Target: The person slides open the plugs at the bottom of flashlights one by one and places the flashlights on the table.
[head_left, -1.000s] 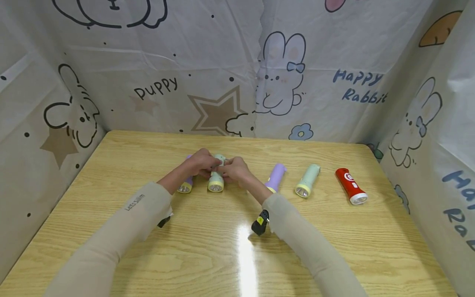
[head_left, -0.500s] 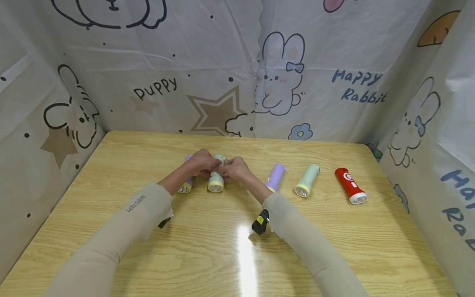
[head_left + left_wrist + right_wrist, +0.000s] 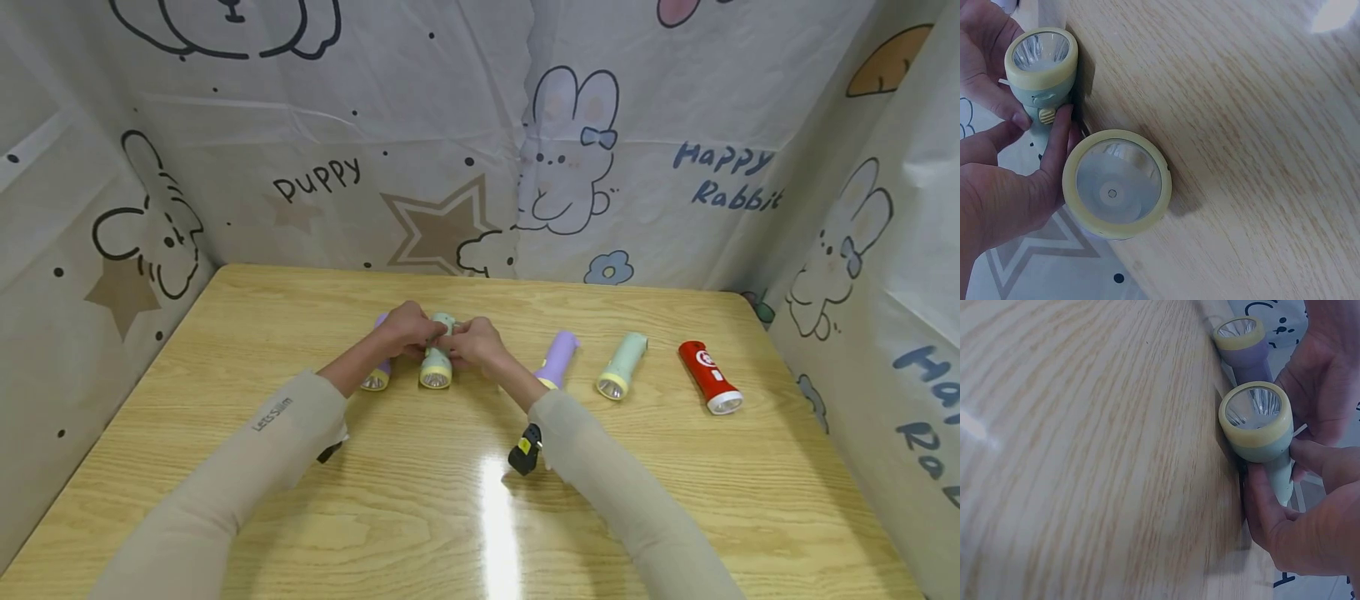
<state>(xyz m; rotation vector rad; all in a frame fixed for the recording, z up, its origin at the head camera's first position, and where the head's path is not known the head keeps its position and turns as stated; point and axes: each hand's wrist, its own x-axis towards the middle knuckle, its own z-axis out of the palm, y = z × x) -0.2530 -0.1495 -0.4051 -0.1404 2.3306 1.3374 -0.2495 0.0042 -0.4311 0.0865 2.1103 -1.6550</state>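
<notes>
A pale green flashlight (image 3: 436,367) with a yellow rim lies on the table, its lens facing the person. My left hand (image 3: 408,325) grips its barrel from the left, finger and thumb on either side near the ribbed switch (image 3: 1047,116) in the left wrist view. From the right, my right hand (image 3: 477,340) holds the same barrel, fingers around it below the head (image 3: 1257,440) in the right wrist view. Both hands cover the middle of the barrel. Just left of it, partly behind my left hand, lies a purple flashlight (image 3: 377,380).
Right of the hands lie another purple flashlight (image 3: 558,357), partly behind the right forearm, a second green flashlight (image 3: 623,365) and a red flashlight (image 3: 708,375) with a white rim. A printed cloth (image 3: 435,150) hangs behind the wooden table (image 3: 405,517).
</notes>
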